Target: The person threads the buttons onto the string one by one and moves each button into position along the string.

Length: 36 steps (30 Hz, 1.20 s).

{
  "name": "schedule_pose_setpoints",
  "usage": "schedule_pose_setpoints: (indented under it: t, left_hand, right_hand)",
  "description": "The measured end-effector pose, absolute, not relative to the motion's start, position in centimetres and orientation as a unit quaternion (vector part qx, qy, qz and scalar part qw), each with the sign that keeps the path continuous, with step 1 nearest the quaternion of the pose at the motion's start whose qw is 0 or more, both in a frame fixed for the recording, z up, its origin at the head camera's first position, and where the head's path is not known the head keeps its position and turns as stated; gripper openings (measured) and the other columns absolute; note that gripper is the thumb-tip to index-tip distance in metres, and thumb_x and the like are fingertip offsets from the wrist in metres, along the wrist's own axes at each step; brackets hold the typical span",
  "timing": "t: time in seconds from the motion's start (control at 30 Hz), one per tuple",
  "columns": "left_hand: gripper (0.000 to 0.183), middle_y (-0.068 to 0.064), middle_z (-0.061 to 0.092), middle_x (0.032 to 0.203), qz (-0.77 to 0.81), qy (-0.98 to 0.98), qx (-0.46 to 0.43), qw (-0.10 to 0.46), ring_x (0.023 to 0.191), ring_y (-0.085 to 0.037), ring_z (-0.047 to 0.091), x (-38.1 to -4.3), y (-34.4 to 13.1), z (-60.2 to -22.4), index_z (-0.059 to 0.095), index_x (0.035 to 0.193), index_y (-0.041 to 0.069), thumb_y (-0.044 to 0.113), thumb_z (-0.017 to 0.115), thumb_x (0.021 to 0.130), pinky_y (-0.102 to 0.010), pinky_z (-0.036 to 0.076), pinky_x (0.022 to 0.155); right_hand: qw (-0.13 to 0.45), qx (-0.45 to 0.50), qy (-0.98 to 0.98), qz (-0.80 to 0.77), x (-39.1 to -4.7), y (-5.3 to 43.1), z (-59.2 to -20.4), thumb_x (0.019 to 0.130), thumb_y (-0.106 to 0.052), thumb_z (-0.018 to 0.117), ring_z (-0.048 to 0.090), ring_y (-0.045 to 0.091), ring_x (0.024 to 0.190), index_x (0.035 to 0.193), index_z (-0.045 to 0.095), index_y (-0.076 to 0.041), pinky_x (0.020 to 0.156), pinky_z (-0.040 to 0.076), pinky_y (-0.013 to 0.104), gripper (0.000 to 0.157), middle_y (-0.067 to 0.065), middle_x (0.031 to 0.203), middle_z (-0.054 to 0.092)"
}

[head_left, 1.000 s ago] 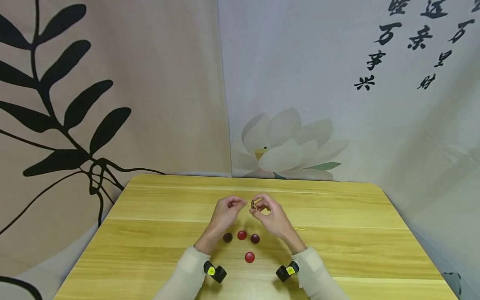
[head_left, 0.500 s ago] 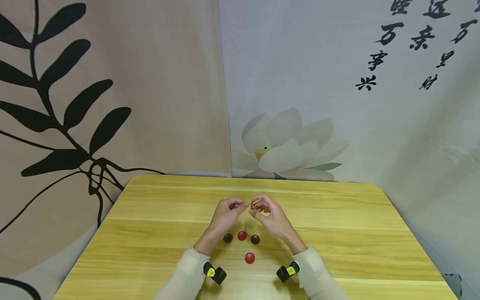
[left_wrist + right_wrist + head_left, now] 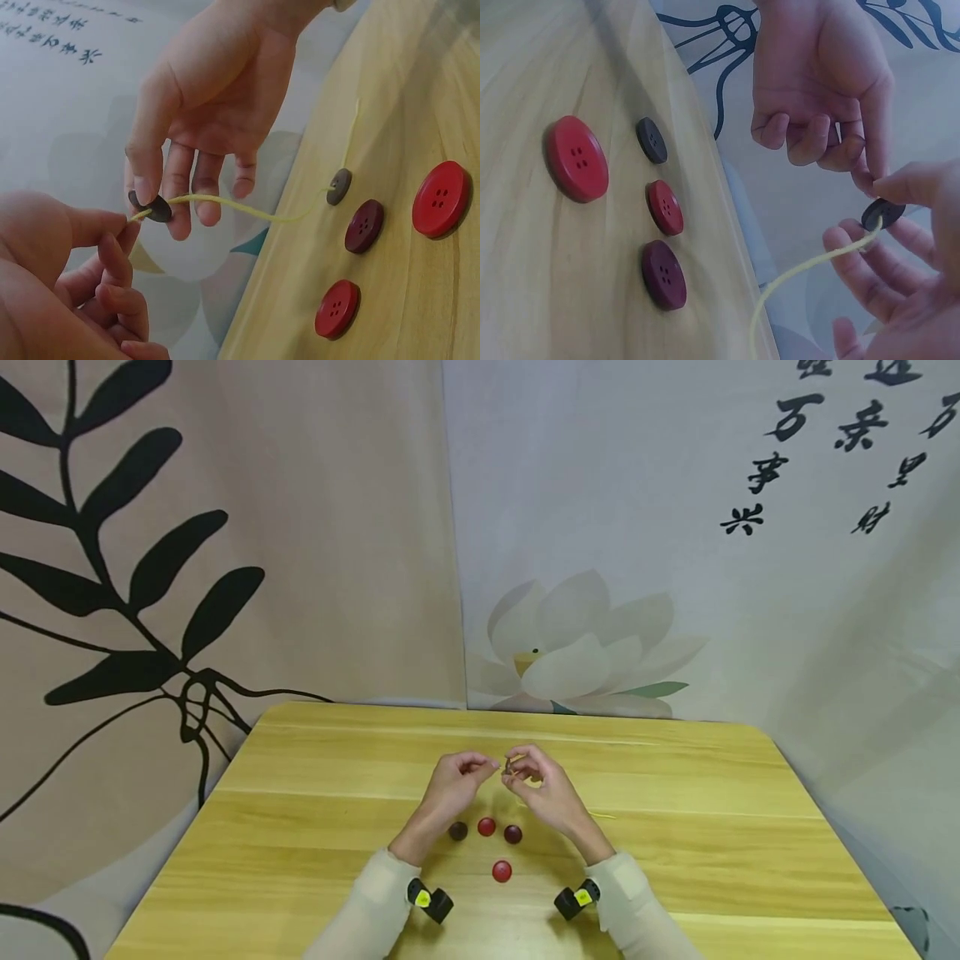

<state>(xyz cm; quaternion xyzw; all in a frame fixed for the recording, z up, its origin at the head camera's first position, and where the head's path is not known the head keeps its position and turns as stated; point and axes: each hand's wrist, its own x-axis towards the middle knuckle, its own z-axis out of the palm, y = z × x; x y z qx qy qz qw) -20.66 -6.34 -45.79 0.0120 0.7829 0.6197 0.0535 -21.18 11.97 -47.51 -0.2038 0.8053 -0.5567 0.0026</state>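
Note:
My right hand (image 3: 543,785) pinches a dark button (image 3: 155,208) between thumb and fingers, above the table's far half. A yellow cord (image 3: 247,210) runs through a hole of that button. Close beside it, my left hand (image 3: 456,783) pinches the cord where it comes out on the left side. From the button the cord sags rightward to a grey-brown button (image 3: 340,186) lying on the table, and its tail (image 3: 602,816) stretches past it. That second button is hidden behind my right hand in the head view.
Between my forearms lie a dark brown button (image 3: 652,140), a small red button (image 3: 665,208), a maroon button (image 3: 664,275) and a larger red button (image 3: 577,159). The wooden table (image 3: 315,827) ends at printed cloth hangings (image 3: 360,568) behind it.
My left fingertips have come slightly closer to the held button, and less cord shows between them and it. The button has turned a little in my right fingers. The head view has shifted slightly.

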Motion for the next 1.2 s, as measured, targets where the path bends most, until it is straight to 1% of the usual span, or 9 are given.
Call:
schedule_pose_setpoints:
  t: [0.27,0.47,0.53,0.63,0.73,0.8,0.93,1.07,1.2]
  left_hand:
    - [0.022,-0.008,0.06,0.087,0.619,0.783,0.008,0.054,0.072,-0.015,0.047,-20.7,-6.4,-45.9,0.073,0.099,0.005,0.025,0.065,0.096,-0.025,0.038,0.059]
    - [0.025,-0.003,0.058,0.083,0.622,0.781,0.011,0.049,0.071,-0.015,0.047,-20.7,-6.5,-45.9,0.072,0.103,0.0,0.024,0.065,0.096,-0.024,0.037,0.058]
    - [0.025,-0.002,0.057,0.082,0.624,0.78,0.01,0.048,0.072,-0.015,0.047,-20.7,-6.5,-45.8,0.072,0.103,0.0,0.023,0.065,0.096,-0.024,0.037,0.058]
    - [0.025,-0.002,0.058,0.083,0.625,0.779,0.01,0.046,0.073,-0.015,0.048,-20.7,-6.5,-45.8,0.072,0.103,0.0,0.023,0.065,0.096,-0.025,0.038,0.059]
    - [0.024,-0.003,0.058,0.084,0.625,0.779,0.008,0.046,0.075,-0.016,0.048,-20.7,-6.5,-45.9,0.072,0.103,0.0,0.023,0.065,0.096,-0.026,0.039,0.061]
    - [0.024,-0.003,0.058,0.084,0.625,0.779,0.006,0.049,0.076,-0.017,0.048,-20.7,-6.4,-45.9,0.072,0.103,0.001,0.023,0.065,0.096,-0.027,0.039,0.063]
    - [0.025,-0.005,0.06,0.088,0.623,0.781,0.005,0.052,0.08,-0.018,0.049,-20.9,-6.4,-45.9,0.072,0.103,0.003,0.026,0.065,0.096,-0.029,0.04,0.067]
    - [0.026,-0.008,0.061,0.09,0.623,0.781,0.005,0.052,0.08,-0.018,0.05,-20.9,-6.6,-45.9,0.072,0.104,0.003,0.027,0.065,0.096,-0.03,0.041,0.068]
    - [0.026,-0.004,0.059,0.085,0.625,0.779,0.005,0.052,0.078,-0.017,0.049,-20.9,-6.7,-45.9,0.072,0.104,0.001,0.026,0.065,0.096,-0.028,0.04,0.065]
  right_hand:
    - [0.017,-0.196,0.811,-0.551,-21.2,12.1,-47.4,0.093,-0.008,0.067,0.065,0.018,0.09,0.116,0.059,-0.007,0.084,0.052,0.041,0.025,0.004,0.101,0.073]
    - [0.02,-0.195,0.817,-0.542,-21.2,12.3,-47.4,0.091,-0.005,0.067,0.065,0.02,0.093,0.115,0.058,-0.005,0.086,0.05,0.047,0.026,0.015,0.105,0.072]
    - [0.022,-0.191,0.82,-0.538,-21.1,12.4,-47.4,0.09,-0.005,0.067,0.065,0.021,0.093,0.115,0.058,-0.006,0.086,0.05,0.045,0.026,0.016,0.106,0.072]
    - [0.024,-0.179,0.826,-0.534,-21.1,12.5,-47.3,0.09,-0.003,0.067,0.065,0.022,0.094,0.114,0.059,-0.007,0.083,0.052,0.038,0.026,0.016,0.107,0.072]
    - [0.026,-0.168,0.83,-0.532,-21.1,12.4,-47.1,0.091,-0.002,0.067,0.066,0.023,0.095,0.115,0.06,-0.005,0.08,0.054,0.033,0.026,0.015,0.107,0.072]
    - [0.024,-0.165,0.831,-0.53,-21.1,12.4,-47.2,0.09,0.0,0.067,0.066,0.026,0.096,0.115,0.06,-0.001,0.082,0.054,0.037,0.026,0.016,0.105,0.073]
    - [0.014,-0.17,0.831,-0.529,-21.2,12.5,-47.2,0.09,0.003,0.067,0.066,0.034,0.097,0.114,0.06,0.005,0.088,0.051,0.051,0.025,0.017,0.101,0.073]
    - [0.007,-0.172,0.833,-0.525,-21.3,12.8,-47.4,0.089,0.0,0.07,0.067,0.031,0.099,0.112,0.062,0.001,0.093,0.048,0.054,0.025,0.012,0.1,0.075]
    - [0.009,-0.171,0.836,-0.521,-21.3,13.1,-47.6,0.089,-0.005,0.072,0.067,0.025,0.099,0.112,0.064,-0.006,0.097,0.046,0.054,0.025,0.006,0.101,0.075]
